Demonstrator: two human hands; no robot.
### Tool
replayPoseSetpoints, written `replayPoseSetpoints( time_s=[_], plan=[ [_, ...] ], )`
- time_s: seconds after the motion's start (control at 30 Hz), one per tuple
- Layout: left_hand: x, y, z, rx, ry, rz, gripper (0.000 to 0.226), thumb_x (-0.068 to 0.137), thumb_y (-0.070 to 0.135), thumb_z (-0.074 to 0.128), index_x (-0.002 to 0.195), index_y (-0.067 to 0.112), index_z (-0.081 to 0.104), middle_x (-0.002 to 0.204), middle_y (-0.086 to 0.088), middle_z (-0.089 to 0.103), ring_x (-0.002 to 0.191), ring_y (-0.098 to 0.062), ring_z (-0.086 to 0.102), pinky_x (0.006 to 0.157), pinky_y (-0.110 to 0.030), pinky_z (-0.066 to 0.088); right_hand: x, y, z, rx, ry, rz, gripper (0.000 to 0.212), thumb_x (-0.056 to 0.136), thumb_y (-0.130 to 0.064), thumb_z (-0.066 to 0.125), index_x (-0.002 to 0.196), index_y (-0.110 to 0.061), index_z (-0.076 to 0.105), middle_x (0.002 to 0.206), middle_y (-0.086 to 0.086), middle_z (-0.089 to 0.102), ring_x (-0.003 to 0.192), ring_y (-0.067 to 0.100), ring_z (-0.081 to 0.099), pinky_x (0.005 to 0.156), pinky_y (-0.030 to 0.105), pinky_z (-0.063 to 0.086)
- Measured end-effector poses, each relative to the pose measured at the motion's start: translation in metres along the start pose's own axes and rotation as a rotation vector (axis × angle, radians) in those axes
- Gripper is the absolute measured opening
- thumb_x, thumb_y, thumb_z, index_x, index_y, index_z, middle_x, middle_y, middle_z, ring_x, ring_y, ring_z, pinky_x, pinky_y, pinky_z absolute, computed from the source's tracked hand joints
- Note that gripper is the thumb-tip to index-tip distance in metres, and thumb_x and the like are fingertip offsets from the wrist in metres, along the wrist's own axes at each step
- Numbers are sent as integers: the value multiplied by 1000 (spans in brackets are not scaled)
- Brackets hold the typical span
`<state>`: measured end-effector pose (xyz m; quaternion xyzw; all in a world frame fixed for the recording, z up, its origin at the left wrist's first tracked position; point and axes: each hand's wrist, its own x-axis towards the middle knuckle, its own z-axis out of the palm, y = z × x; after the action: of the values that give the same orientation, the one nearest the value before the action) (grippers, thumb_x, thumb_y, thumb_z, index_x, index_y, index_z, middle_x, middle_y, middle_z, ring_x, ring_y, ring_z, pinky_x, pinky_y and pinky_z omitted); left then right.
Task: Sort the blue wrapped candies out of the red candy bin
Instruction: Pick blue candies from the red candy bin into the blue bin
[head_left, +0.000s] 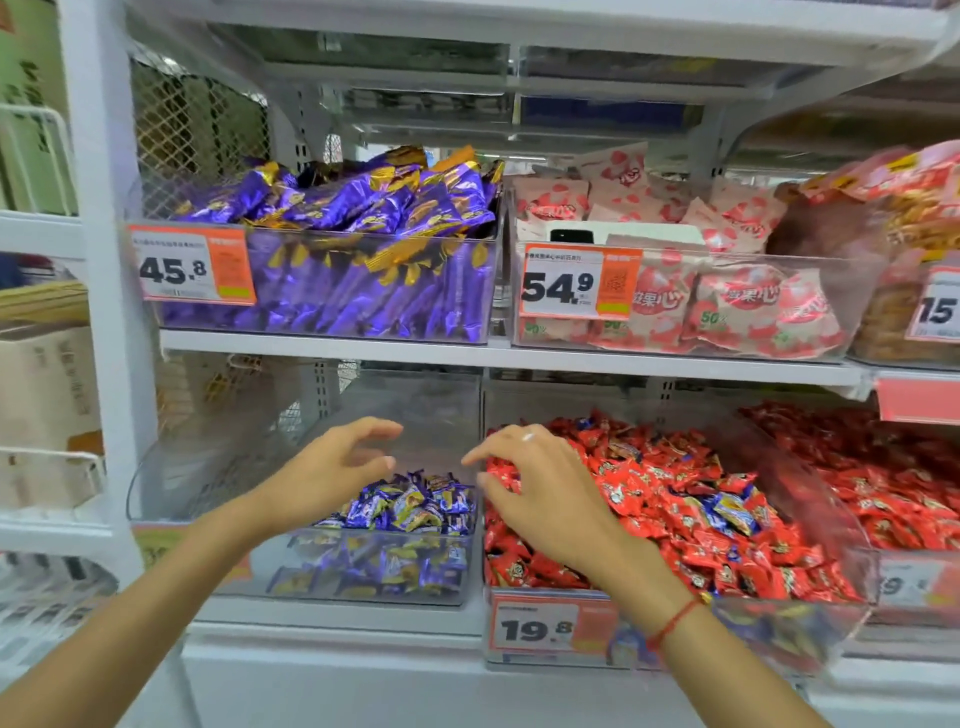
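Observation:
On the lower shelf a clear bin (810, 618) is heaped with red wrapped candies (670, 499). A blue wrapped candy (735, 512) lies among the red ones near the middle of the heap. Left of it, another clear bin (171, 467) holds a pile of blue wrapped candies (415, 506) in its front right part. My left hand (332, 467) hovers above that pile, fingers loosely spread, holding nothing. My right hand (540, 488) hangs over the left edge of the red bin, fingers relaxed and pointing left, with nothing in it.
The upper shelf carries a bin of purple and gold packets (353, 208) and a bin of pink packets (675, 296). Another bin of red candies (893, 467) stands at the right. Price tags (535, 629) hang on the bin fronts. White shelf uprights (104, 260) flank the left.

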<state>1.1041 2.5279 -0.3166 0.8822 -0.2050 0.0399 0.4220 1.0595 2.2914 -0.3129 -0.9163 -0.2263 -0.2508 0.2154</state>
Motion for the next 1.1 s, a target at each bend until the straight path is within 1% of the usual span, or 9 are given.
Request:
replayPoseSetpoints(
  time_s=[0.13, 0.27, 0.4, 0.57, 0.67, 0.77, 0.87, 0.97, 1.1],
  plan=[
    [3, 53, 31, 47, 146, 185, 27, 94, 16, 58, 109, 38, 65, 108, 24, 67, 97, 3, 64, 90, -31, 50, -42, 51, -41, -53, 114, 186, 18, 91, -21, 60, 104, -29, 70, 107, -12, 67, 106, 8, 54, 88, 25, 41],
    [23, 114, 87, 124, 84, 317, 21, 94, 25, 56, 105, 41, 65, 97, 26, 67, 89, 6, 61, 84, -29, 49, -82, 116, -73, -326, 267, 421, 20, 79, -11, 68, 96, -22, 73, 98, 0, 70, 96, 26, 60, 80, 36, 49],
    [65, 145, 153, 375, -103, 413, 28, 97, 28, 48, 122, 37, 59, 126, 15, 60, 116, -9, 55, 96, -31, 43, -115, 154, -78, -520, 275, 553, 31, 63, -3, 77, 92, -16, 73, 89, 7, 68, 85, 34, 61, 73, 41, 50],
    [108, 147, 223, 614, -452, 463, 41, 104, 33, 36, 143, 26, 44, 155, 3, 34, 140, -18, 33, 111, -30, 28, -133, 167, -60, -613, 261, 559, 28, 69, -16, 51, 84, -22, 73, 79, -2, 66, 88, 25, 64, 94, 44, 31],
    [111, 138, 232, 835, -510, 504, 45, 104, 41, 29, 146, 29, 39, 156, 5, 30, 145, -18, 24, 116, -33, 17, -126, 166, -67, -661, 236, 534, 22, 62, -11, 61, 78, -21, 72, 77, 0, 65, 88, 26, 61, 98, 46, 31],
    [108, 129, 220, 911, -483, 511, 46, 104, 43, 29, 147, 30, 38, 156, 5, 32, 146, -16, 18, 118, -33, 14, -103, 160, -75, -603, 108, 458, 25, 71, -7, 52, 86, -14, 72, 89, 7, 65, 94, 31, 57, 81, 42, 46],
    [106, 118, 198, 869, -470, 459, 45, 102, 48, 29, 145, 38, 39, 159, 9, 22, 148, -12, 11, 119, -30, 13, -79, 153, -76, -478, -218, 556, 29, 94, -18, 48, 119, -5, 57, 124, 13, 53, 122, 31, 46, 94, 39, 41],
    [99, 106, 176, 814, -442, 405, 41, 101, 51, 32, 141, 48, 40, 158, 13, 21, 145, -11, 20, 117, -28, 20, -58, 161, -72, -559, -536, 651, 59, 96, -43, 51, 133, 3, 46, 138, 20, 46, 131, 34, 39, 105, 37, 34],
    [91, 101, 164, 752, -421, 367, 40, 100, 49, 35, 140, 49, 39, 158, 13, 22, 143, -12, 27, 114, -26, 19, -38, 178, -53, -652, -626, 699, 60, 93, -51, 53, 133, -6, 50, 139, 14, 48, 130, 32, 41, 105, 38, 36]
  ],
)
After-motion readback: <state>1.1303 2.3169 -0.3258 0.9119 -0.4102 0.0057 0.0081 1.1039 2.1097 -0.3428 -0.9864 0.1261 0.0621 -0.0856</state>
